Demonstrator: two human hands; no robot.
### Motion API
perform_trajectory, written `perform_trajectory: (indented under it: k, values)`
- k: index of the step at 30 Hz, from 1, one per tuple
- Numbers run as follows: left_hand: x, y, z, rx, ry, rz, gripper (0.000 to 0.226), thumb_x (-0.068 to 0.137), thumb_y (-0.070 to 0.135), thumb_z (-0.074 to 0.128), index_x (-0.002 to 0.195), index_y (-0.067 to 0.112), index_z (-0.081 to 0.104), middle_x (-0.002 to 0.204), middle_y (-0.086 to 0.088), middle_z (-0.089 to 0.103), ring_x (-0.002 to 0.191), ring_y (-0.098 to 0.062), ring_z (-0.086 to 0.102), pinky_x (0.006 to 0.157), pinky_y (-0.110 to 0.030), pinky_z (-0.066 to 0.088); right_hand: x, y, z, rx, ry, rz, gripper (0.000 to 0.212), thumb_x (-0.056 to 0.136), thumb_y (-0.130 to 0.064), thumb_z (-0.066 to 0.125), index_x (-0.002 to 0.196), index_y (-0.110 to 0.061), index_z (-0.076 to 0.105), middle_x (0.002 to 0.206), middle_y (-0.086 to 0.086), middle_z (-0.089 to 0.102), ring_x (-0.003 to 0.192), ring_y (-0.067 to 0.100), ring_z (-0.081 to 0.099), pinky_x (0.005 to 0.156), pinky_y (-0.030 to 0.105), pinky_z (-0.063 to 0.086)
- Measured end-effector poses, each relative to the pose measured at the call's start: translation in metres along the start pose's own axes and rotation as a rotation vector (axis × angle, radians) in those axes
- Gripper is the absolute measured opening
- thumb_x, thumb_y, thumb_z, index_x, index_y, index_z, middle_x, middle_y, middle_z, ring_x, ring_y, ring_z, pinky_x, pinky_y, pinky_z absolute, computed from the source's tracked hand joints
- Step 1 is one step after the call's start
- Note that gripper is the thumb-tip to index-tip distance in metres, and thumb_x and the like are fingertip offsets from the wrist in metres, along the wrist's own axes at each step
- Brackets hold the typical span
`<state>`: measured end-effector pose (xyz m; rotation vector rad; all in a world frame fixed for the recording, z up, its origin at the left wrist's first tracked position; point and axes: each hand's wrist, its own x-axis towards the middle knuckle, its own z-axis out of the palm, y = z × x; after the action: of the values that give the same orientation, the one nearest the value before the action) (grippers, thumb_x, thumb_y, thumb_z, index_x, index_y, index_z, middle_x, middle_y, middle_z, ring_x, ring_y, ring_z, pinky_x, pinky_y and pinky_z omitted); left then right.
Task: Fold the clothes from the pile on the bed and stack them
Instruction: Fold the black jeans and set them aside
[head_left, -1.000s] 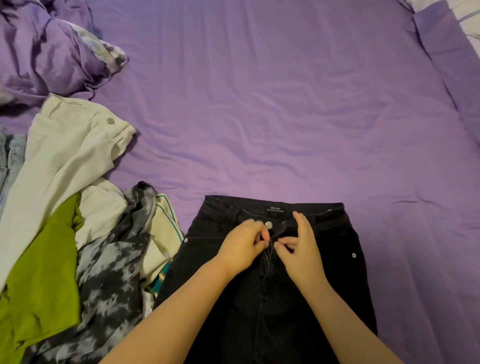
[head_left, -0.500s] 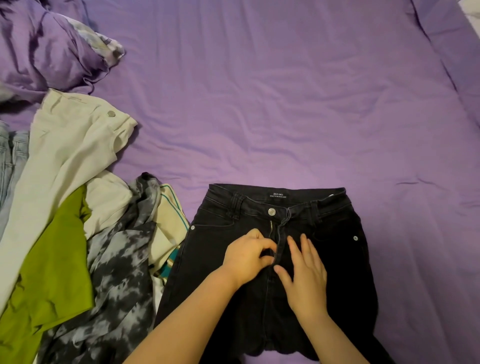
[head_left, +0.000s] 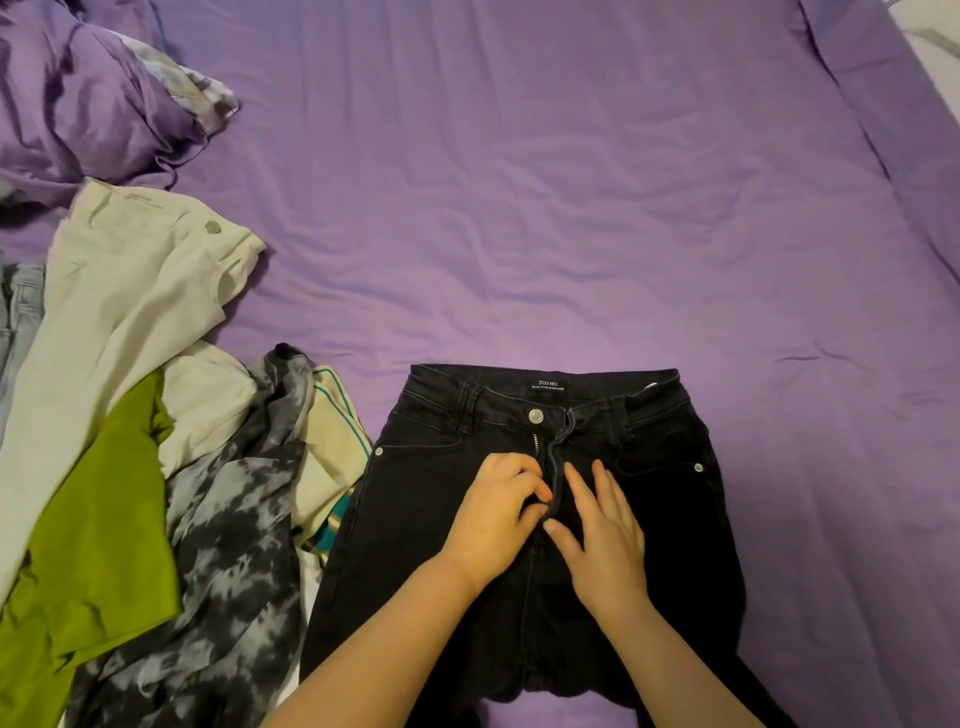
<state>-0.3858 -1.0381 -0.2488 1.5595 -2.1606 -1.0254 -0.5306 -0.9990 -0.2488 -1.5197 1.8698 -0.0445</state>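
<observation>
Zipping up the black jeans before folding them

The black jeans (head_left: 545, 519) lay flat and front-up on the purple bed sheet (head_left: 571, 208), waistband away from me, button undone and fly gaping. My left hand (head_left: 493, 519) had its fingers curled in a pinch right at the fly, on the zipper pull I think, though the pull itself was too small to make out. My right hand (head_left: 602, 535) was flat with fingers spread, pressing the denim just beside the fly. The unfolded pile (head_left: 156, 467) sat touching the jeans on my left: cream trousers, a green top, a tie-dye thing. So folding proper hadn't started on this pair; next I'd guess the zip needed running up to the silver button (head_left: 536, 415) while the other hand held the fabric taut.
</observation>
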Motion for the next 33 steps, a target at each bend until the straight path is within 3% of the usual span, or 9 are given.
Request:
perform_trajectory:
  k: [6,9,14,19,25,30,33]
  values:
    - [0.012,-0.002,-0.009,0.133,-0.192,0.106,0.005,0.090,0.017,0.057,0.093,0.016,0.061,0.097,0.005,0.063,0.106,-0.012,0.046,0.089,-0.027,0.043,0.001,-0.001,0.002,-0.012,-0.005,0.012,0.066,0.096,-0.042,0.048,0.150,-0.039,0.010,0.161,-0.005,-0.005,0.147,0.012,-0.006,0.117,0.036,0.008]
    - [0.021,-0.002,-0.014,0.208,-0.258,0.139,0.009,0.093,0.020,0.055,0.096,0.016,0.062,0.105,0.002,0.060,0.103,-0.016,0.046,0.088,-0.028,0.042,0.001,-0.002,-0.001,-0.023,-0.017,0.021,0.066,0.096,-0.044,0.048,0.151,-0.038,0.010,0.161,-0.004,-0.005,0.147,0.013,-0.006,0.118,0.037,0.009]
    - [0.026,-0.001,-0.015,0.225,-0.229,0.056,0.012,0.092,0.023,0.054,0.099,0.020,0.064,0.108,0.004,0.058,0.099,-0.016,0.049,0.083,-0.033,0.046,0.005,-0.012,0.002,-0.085,0.006,0.072,0.074,0.095,-0.046,0.048,0.151,-0.036,0.001,0.161,-0.002,-0.005,0.148,0.016,-0.004,0.118,0.036,0.012]
    - [0.031,0.002,-0.018,0.051,-0.111,-0.127,0.005,0.091,0.023,0.059,0.093,0.021,0.064,0.092,0.008,0.057,0.086,-0.011,0.056,0.076,-0.027,0.045,0.007,-0.018,0.005,-0.138,-0.006,0.107,0.083,0.094,-0.046,0.051,0.151,-0.034,-0.008,0.161,0.002,-0.007,0.148,0.019,-0.004,0.119,0.036,0.011]
    - [0.043,0.001,-0.020,-0.079,-0.039,-0.245,0.003,0.090,0.024,0.063,0.089,0.027,0.065,0.084,0.015,0.040,0.071,-0.001,0.046,0.064,-0.015,0.037,0.008,-0.022,0.004,-0.201,0.011,0.111,0.083,0.094,-0.048,0.050,0.151,-0.034,-0.009,0.160,0.004,-0.003,0.148,0.021,0.000,0.118,0.038,0.014]
    - [0.058,0.004,-0.021,-0.211,0.085,-0.373,0.006,0.090,0.022,0.063,0.087,0.020,0.068,0.082,0.011,0.040,0.075,-0.009,0.050,0.071,-0.035,0.055,0.009,-0.021,0.003,-0.240,0.008,0.108,0.083,0.094,-0.051,0.048,0.150,-0.036,-0.011,0.160,0.003,-0.003,0.147,0.022,0.003,0.117,0.038,0.016]
    - [0.061,0.007,-0.017,-0.190,0.151,-0.417,0.008,0.091,0.027,0.063,0.091,0.022,0.069,0.080,0.012,0.041,0.069,-0.005,0.048,0.061,-0.025,0.047,0.009,-0.020,0.003,-0.269,0.006,0.099,0.083,0.094,-0.053,0.045,0.149,-0.036,-0.013,0.159,0.003,-0.003,0.147,0.021,0.004,0.116,0.038,0.016]
